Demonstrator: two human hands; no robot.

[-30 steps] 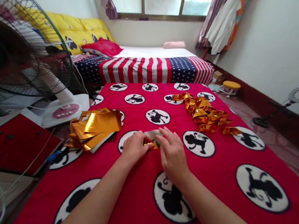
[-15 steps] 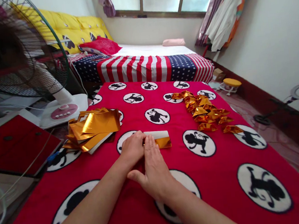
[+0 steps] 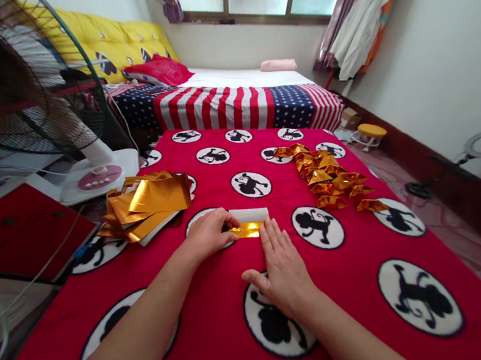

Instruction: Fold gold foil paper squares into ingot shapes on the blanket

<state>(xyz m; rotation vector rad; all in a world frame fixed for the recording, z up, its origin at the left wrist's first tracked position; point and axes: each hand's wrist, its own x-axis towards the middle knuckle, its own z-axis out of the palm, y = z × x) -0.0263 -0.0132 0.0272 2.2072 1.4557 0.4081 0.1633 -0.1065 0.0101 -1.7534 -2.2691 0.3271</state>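
A partly folded sheet of gold foil paper (image 3: 248, 229) lies on the red cloth in front of me, its white back showing along the far side. My left hand (image 3: 209, 232) grips its left end, with the thumb and curved fingers around the edge. Flat and with fingers stretched out, my right hand (image 3: 282, 264) rests its fingertips on the paper's right end, thumb spread to the left. Left of my hands is a loose stack of gold foil sheets (image 3: 160, 194). To the right lies a group of folded gold foil ingots (image 3: 320, 176).
The red cloth (image 3: 352, 305) has round monkey patches. An electric fan (image 3: 98, 178) stands at the left, beside a dark red cabinet (image 3: 18, 232). Beyond the cloth is a bed with a striped, starred cover (image 3: 215, 107). A yellow stool (image 3: 371, 130) stands on the floor at right.
My right hand has slid right along the foil paper to its right end, away from my left hand. More of the gold strip shows between them.
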